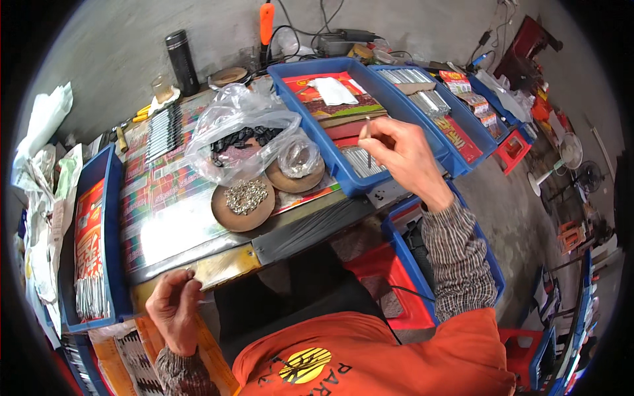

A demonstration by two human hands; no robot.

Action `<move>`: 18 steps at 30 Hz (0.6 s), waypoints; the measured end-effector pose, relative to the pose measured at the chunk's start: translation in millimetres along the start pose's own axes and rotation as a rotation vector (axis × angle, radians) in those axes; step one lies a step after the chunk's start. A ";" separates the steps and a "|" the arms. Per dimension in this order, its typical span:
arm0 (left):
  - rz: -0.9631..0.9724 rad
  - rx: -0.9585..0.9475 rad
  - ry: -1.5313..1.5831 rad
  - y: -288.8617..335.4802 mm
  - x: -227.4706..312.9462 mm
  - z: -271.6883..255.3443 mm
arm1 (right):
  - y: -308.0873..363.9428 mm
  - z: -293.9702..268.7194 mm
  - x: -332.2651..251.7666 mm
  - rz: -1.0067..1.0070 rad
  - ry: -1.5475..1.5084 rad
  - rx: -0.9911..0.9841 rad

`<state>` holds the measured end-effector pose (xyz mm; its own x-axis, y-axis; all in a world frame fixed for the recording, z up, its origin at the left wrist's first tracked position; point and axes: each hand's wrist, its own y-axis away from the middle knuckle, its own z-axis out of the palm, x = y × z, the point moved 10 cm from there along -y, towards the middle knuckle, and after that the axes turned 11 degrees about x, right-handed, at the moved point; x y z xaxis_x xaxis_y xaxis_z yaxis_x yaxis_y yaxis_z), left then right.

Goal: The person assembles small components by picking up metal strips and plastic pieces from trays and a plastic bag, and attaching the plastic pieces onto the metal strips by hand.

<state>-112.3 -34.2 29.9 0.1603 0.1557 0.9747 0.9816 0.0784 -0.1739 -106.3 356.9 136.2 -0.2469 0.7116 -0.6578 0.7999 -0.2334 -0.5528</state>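
Note:
My right hand (403, 155) is raised over the near end of a long blue tray (323, 148), its fingers pinched on a thin metal rod (368, 125). Beneath it in the tray lies a row of similar silvery rods (360, 160). At the table's front edge my left hand (175, 310) is closed, thumb against fingertips; a small dark bit shows there, too small to name. Between the hands, a round brown dish (228, 220) carries a heap of small shiny metal parts (246, 196). Behind it an open clear plastic bag (208, 158) contains black pieces (247, 137).
A second brown dish (317, 179) bears a small clear bag. Another blue tray (115, 264) with rods stands at the left, and one more (456, 105) at the right. Dark-handled rods (165, 132) lie near a black flask (181, 63). A red stool (389, 277) is below the table.

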 end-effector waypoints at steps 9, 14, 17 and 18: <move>-0.213 -0.272 0.404 25.7 10.3 75.4 | 88.9 66.7 -40.4 0.313 -0.438 -0.311; -0.363 -0.305 0.431 38.1 -10.7 84.3 | 133.6 126.2 -42.2 0.459 -0.645 -0.570; -0.378 -0.318 0.448 44.9 -15.1 88.8 | 145.6 143.7 -59.2 0.371 -0.666 -0.596; -0.384 -0.314 0.449 46.4 -16.9 88.8 | 147.8 147.6 -64.6 0.349 -0.678 -0.591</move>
<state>-78.6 54.3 -7.0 -0.2453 -0.2560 0.9350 0.9503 -0.2540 0.1798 -52.9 178.6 21.4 -0.0586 0.0878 -0.9944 0.9885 0.1443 -0.0456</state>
